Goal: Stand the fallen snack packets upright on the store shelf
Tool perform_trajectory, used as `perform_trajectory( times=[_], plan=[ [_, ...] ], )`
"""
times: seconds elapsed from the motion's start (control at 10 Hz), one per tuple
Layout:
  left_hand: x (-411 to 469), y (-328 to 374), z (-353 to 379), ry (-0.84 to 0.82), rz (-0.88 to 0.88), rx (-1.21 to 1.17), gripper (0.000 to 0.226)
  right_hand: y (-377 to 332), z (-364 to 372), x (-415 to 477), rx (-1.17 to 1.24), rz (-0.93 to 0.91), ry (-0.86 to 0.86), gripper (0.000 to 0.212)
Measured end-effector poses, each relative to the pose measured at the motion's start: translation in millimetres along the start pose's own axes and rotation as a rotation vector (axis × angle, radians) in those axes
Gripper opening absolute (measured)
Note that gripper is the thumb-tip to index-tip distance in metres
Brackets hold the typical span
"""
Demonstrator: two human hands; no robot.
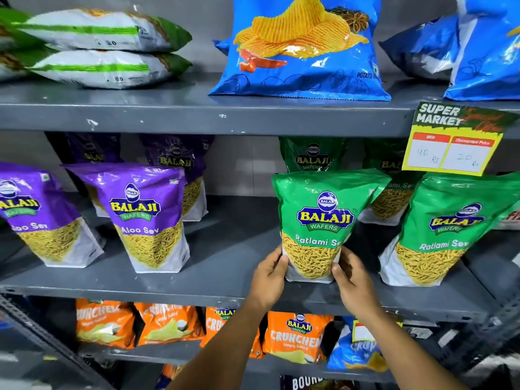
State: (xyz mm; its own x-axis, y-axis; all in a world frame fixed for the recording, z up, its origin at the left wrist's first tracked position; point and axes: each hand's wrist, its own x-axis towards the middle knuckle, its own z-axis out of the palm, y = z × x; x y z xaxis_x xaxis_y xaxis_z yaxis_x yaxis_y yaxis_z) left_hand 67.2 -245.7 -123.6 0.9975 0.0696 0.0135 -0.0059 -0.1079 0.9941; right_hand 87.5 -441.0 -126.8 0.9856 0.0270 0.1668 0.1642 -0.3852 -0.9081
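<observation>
Gripping the upright green Ratlami Sev packet [323, 223] at its base, both hands, left [268, 280] and right [355, 280], reach up.

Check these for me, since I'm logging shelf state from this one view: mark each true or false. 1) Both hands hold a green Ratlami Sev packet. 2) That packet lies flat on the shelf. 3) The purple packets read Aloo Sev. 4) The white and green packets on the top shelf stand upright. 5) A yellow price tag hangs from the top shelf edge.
1) True: the left hand and right hand grip the lower sides of the green Ratlami Sev packet.
2) False: it stands upright on the middle shelf.
3) True: see the purple packet.
4) False: the white and green packets lie stacked on their sides.
5) True: the price tag hangs at the right.
</observation>
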Motion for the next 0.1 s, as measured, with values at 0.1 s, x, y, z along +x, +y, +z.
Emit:
perform_trajectory(
  times=[0.1],
  plan=[
    [-3.7, -0.1, -10.4, -0.039, 0.001, 0.048, 0.051, -12.6, -5.0, -10.6, 0.034, 0.002, 0.097, 0.052]
  ],
)
